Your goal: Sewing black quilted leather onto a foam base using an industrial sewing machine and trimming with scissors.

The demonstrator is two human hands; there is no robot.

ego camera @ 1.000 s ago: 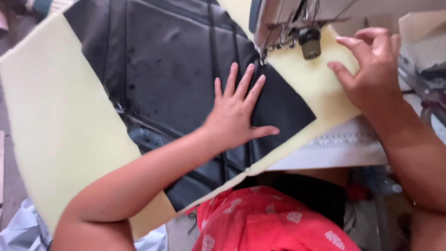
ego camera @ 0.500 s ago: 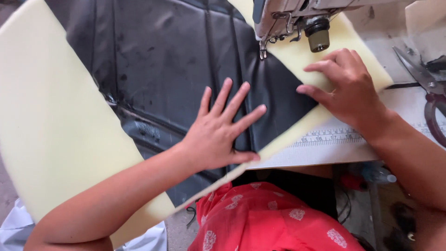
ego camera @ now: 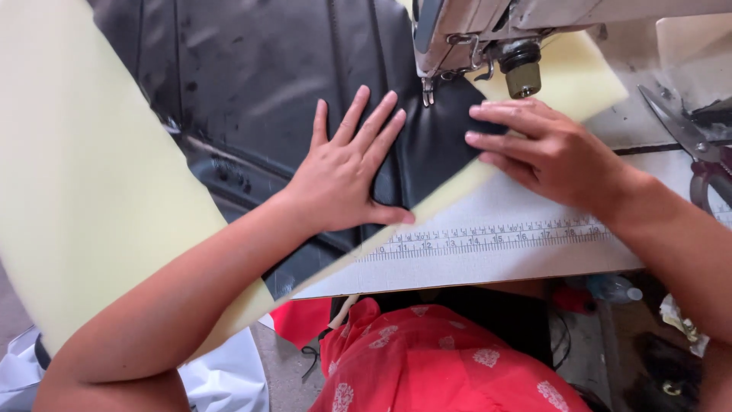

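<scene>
My left hand (ego camera: pixel 347 175) lies flat with fingers spread on a black leather-like sheet (ego camera: pixel 259 84) that is layered over pale yellow foam (ego camera: pixel 84 198). My right hand (ego camera: pixel 549 149) presses its fingertips on the corner of the black sheet and the foam edge, just below the sewing machine head (ego camera: pixel 488 38). The needle and presser foot (ego camera: pixel 428 91) stand right above the black sheet, between the two hands. Neither hand grips anything.
A white sewing table (ego camera: pixel 518 252) carries a printed ruler strip (ego camera: pixel 488 238) along its front. Scissors (ego camera: pixel 698 152) lie at the right edge. Below the table are red patterned clothing (ego camera: pixel 450 366) and a white cloth (ego camera: pixel 221 378).
The black sheet and foam have shifted right and up under the machine. My right hand moved left from the foam's far corner to the black sheet's corner; my left hand slid along with the material.
</scene>
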